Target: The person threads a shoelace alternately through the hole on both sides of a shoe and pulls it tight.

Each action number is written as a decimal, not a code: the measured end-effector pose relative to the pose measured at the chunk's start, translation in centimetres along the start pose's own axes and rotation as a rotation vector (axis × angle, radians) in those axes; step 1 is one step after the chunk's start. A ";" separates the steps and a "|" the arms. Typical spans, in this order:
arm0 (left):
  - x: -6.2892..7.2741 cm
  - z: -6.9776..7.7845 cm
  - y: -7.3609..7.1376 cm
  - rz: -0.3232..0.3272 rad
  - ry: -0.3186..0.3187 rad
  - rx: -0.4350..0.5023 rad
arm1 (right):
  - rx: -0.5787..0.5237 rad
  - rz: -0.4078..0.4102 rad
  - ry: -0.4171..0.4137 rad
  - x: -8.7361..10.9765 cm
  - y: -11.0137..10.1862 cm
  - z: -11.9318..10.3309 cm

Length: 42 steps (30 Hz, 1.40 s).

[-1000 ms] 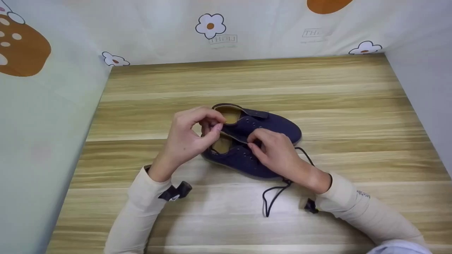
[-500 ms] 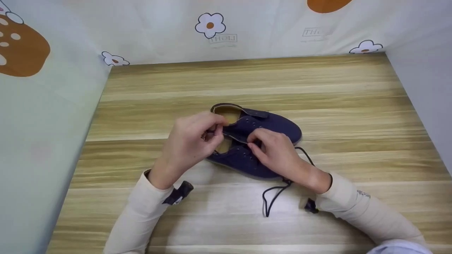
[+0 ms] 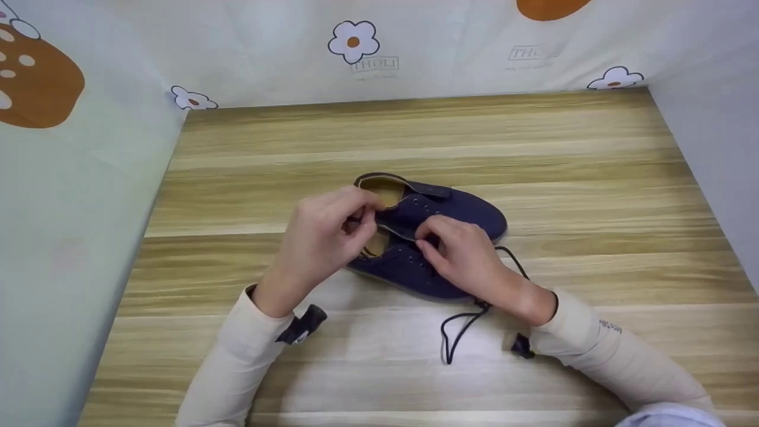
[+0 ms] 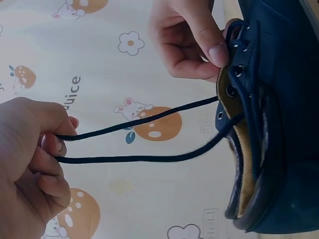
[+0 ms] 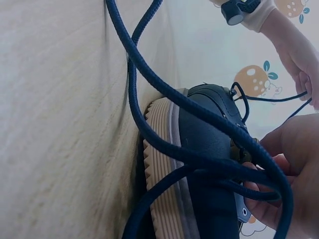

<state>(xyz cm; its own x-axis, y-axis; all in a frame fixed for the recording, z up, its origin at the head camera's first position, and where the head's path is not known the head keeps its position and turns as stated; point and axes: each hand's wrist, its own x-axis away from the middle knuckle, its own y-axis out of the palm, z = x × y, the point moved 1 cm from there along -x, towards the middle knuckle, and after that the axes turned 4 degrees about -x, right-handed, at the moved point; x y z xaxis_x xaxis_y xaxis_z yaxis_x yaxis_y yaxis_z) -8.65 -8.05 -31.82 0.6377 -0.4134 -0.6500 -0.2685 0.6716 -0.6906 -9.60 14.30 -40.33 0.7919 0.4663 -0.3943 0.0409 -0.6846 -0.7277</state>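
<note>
Two dark blue shoes lie side by side, toes to the right: a far shoe and a near shoe. My left hand is raised over their heel openings. In the left wrist view, it pinches two strands of a dark shoelace, stretched out from a shoe's eyelets. My right hand pinches the edge of the shoe's tan-lined eyelet flap between thumb and fingers. Loose lace crosses in front of the sole and right hand in the right wrist view.
A black lace loop lies on the wood-grain table below the near shoe. Pale printed sheeting walls the table's back and sides. Black wrist cameras sit on both sleeves.
My left hand has shifted slightly right and its fingers have drawn closer together, covering more of the near shoe's heel. The right hand and both shoes have stayed in place.
</note>
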 end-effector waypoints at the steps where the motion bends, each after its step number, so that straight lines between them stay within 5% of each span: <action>1: 0.0 -0.1 0.1 -0.014 -0.015 0.014 | 0.000 -0.003 0.001 0.0 0.0 0.0; 4: 0.0 -0.6 0.7 -0.116 -0.086 0.041 | -0.001 -0.007 0.003 0.0 0.0 0.0; 9: 0.4 -1.9 2.3 -0.441 -0.230 -0.003 | 0.005 -0.002 0.001 0.0 0.0 0.1; 14: 1.1 -2.7 3.5 -0.672 -0.269 -0.079 | -0.002 -0.008 -0.007 0.0 0.0 0.2; 22: 1.0 -2.4 4.4 -0.755 -0.213 -0.204 | -0.011 0.001 -0.001 0.1 -0.8 0.5; 29: 0.5 -0.1 3.2 -0.649 -0.266 -0.330 | -0.013 0.044 -0.016 -0.2 -1.8 0.9; 31: 0.3 0.9 2.8 -0.593 -0.219 -0.351 | -0.014 0.052 -0.019 -0.2 -2.1 1.0; 34: 0.2 2.4 3.0 -0.561 -0.055 -0.309 | -0.020 0.057 -0.006 -0.4 -2.5 1.1; 38: 0.7 4.2 5.1 -0.660 0.174 -0.189 | -0.020 0.056 0.042 -0.5 -2.9 1.2; 42: 1.3 5.6 8.7 -0.730 0.317 -0.164 | -0.006 0.065 0.079 -0.6 -3.1 1.1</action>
<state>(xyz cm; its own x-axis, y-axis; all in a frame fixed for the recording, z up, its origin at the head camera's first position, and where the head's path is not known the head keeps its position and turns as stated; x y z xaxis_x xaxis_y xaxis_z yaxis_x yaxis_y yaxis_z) -6.06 0.72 -36.90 0.4645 -0.8836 -0.0592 0.0181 0.0763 -0.9969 -10.88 16.80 -38.45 0.8387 0.3749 -0.3950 -0.0090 -0.7156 -0.6984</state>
